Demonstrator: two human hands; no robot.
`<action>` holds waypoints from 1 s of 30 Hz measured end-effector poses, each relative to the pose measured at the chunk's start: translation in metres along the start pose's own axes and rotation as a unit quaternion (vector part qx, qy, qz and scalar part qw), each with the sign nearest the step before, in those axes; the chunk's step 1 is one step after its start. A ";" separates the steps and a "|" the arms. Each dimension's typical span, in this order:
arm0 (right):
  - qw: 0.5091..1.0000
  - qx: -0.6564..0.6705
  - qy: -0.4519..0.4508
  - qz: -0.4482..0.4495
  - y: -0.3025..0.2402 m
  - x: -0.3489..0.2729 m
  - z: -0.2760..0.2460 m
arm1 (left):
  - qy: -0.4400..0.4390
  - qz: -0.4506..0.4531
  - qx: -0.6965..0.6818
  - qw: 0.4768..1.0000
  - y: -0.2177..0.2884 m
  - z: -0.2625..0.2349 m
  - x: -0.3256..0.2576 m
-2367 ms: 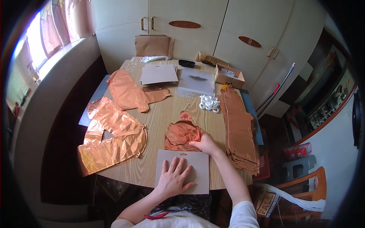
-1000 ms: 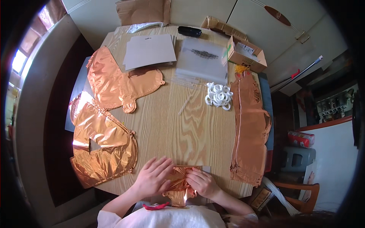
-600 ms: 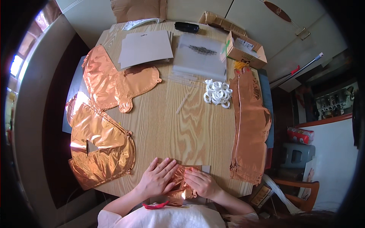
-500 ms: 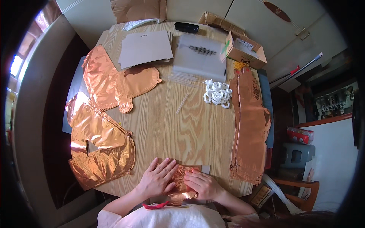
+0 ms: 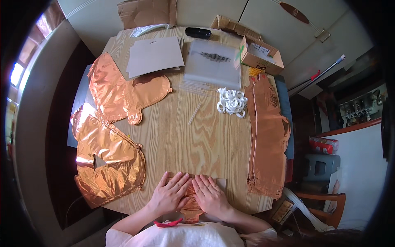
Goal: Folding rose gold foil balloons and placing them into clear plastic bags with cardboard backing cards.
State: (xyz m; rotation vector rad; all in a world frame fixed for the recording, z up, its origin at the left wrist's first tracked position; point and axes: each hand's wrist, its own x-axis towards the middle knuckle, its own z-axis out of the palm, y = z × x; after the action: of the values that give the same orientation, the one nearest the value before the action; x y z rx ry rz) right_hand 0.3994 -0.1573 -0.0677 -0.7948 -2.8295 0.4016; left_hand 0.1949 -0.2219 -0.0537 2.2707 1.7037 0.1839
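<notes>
Both hands lie flat, fingers spread and palms down, side by side on a small copper foil balloon [image 5: 190,203] at the near edge of the round wooden worktop [image 5: 197,140]; the left hand [image 5: 169,196] covers its left part and the right hand [image 5: 210,196] its right part, neither one curled around anything. The balloon is mostly hidden under them; what shows runs from between the fingertips back toward the person's body, so its long axis seems to point away from the person, though its full outline cannot be told. It rests on a pale sheet [image 5: 221,182] whose corner shows just right of the right hand. Left of the left hand lie two large flattened copper foil balloons, one [image 5: 108,162] near the hand and another [image 5: 119,92] farther off beyond it. Right of the right hand a stack of folded copper foil balloons [image 5: 267,136] runs lengthwise away from the person. Beyond the fingertips, well apart, sits a heap of white ribbon coils [image 5: 231,102], too tangled to count. Farther still are a stack of white cards [image 5: 155,57], a pile of clear plastic bags [image 5: 212,64], and one open cardboard box [image 5: 261,55] holding packets that are too small to make out.
</notes>
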 end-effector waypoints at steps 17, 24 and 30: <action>0.994 -0.061 0.019 0.090 -0.006 -0.026 0.006 | 0.005 -0.065 -0.005 0.998 -0.005 0.007 -0.021; 0.994 -0.039 0.032 0.092 0.000 -0.034 0.009 | 0.034 -0.102 0.015 0.994 -0.008 0.007 -0.029; 0.996 -0.028 0.030 0.081 0.002 -0.037 0.010 | 0.070 -0.116 0.051 0.989 -0.018 0.005 -0.032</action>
State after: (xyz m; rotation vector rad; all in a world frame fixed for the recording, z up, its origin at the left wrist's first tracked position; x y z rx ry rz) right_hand 0.4294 -0.1775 -0.0811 -1.0347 -2.7416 0.3158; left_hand 0.1709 -0.2484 -0.0615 2.1492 2.0778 0.2151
